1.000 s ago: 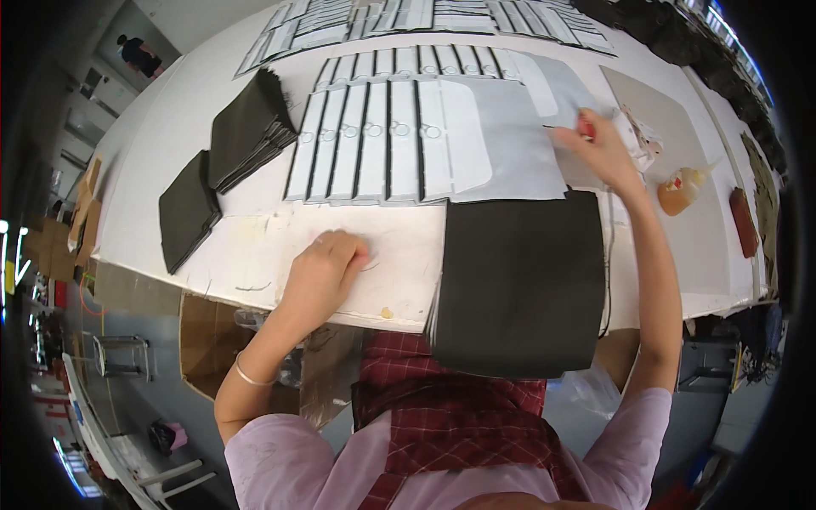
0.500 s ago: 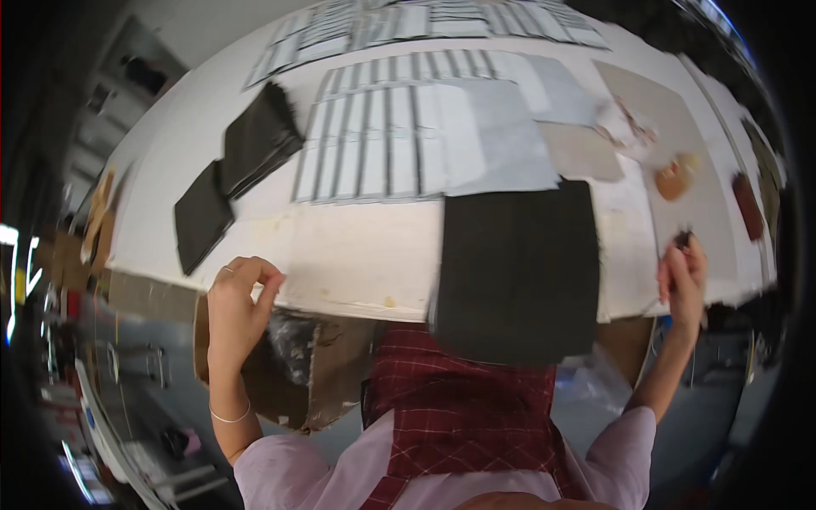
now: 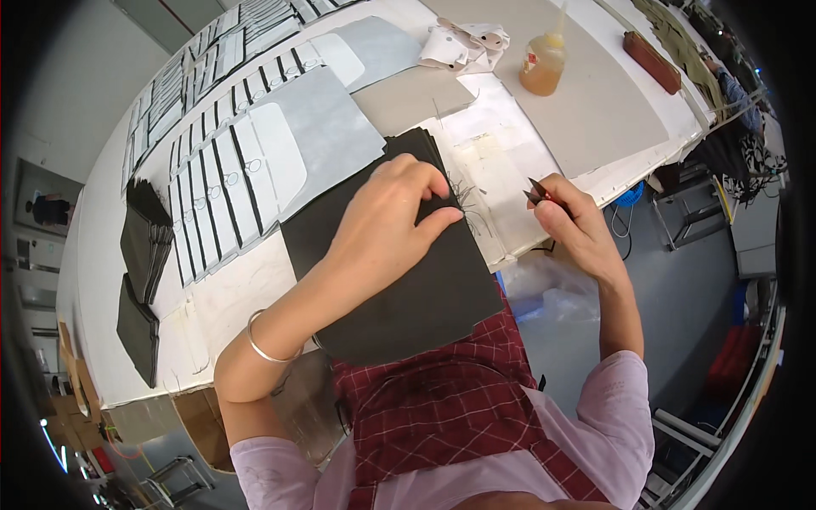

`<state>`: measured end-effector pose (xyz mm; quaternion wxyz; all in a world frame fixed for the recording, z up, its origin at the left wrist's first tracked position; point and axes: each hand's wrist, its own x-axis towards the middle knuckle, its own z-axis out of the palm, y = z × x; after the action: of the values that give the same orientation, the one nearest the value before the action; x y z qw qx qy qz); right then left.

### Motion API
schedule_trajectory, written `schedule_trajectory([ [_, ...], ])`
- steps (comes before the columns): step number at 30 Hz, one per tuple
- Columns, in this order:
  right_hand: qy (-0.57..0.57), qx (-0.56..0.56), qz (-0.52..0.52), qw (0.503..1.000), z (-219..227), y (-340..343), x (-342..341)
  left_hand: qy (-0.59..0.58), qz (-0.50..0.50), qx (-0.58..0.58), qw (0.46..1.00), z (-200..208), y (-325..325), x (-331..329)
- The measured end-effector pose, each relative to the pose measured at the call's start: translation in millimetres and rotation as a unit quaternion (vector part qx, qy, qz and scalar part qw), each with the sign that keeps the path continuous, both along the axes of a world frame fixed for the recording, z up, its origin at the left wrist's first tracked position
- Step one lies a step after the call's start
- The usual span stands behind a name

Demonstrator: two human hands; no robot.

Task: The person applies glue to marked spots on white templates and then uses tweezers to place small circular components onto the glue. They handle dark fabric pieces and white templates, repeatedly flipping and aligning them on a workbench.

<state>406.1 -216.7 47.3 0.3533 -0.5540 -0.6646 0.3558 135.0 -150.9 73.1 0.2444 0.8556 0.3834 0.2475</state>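
Note:
A stack of black fabric pieces lies in front of me and hangs past the table's near edge. Loose threads stick out along its right side. My left hand reaches over the stack close to these threads, thumb and forefinger curved with a gap between them; the other fingers are partly hidden. In my right hand, to the right of the stack, is a pair of thread snips. Their dark, pointed blades face the stack and stand slightly apart, not touching the fabric.
Beyond the stack lie grey and white panels with black strips. More folded black pieces sit at the left. At the far right are a crumpled white cloth, a bottle of amber liquid and a brown case.
My left hand has moved right, from the table's near edge to over the black stack. The right hand with the snips has come in closer to the stack. The view has turned right.

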Motion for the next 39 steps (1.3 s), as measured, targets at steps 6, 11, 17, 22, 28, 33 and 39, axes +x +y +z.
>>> schedule_trajectory([
  [6, -0.024, 0.035, 0.022, 0.999, -2, 10, -12, -0.122, 0.072, -0.209, 0.968, -3, 6, -1],
  [11, -0.071, 0.044, 0.042, 0.996, 7, 18, -18, -0.054, 0.0, -0.124, 0.991, 3, 1, -3],
  [17, -0.146, 0.088, 0.077, 0.982, 16, 23, -19, 0.062, -0.007, -0.001, 0.998, 13, 0, 9],
  [22, -0.237, 0.099, 0.145, 0.956, 21, 21, -27, 0.079, -0.042, -0.026, 0.996, 14, 13, 10],
  [28, -0.252, 0.138, 0.139, 0.948, 22, 27, -33, 0.016, -0.046, -0.176, 0.983, 12, 20, -3],
  [33, -0.281, 0.139, 0.141, 0.939, 22, 30, -34, 0.0, -0.047, -0.177, 0.983, 8, 20, -2],
  [39, -0.282, 0.143, 0.178, 0.932, 22, 42, -36, 0.003, -0.046, -0.182, 0.982, 9, 20, -3],
])
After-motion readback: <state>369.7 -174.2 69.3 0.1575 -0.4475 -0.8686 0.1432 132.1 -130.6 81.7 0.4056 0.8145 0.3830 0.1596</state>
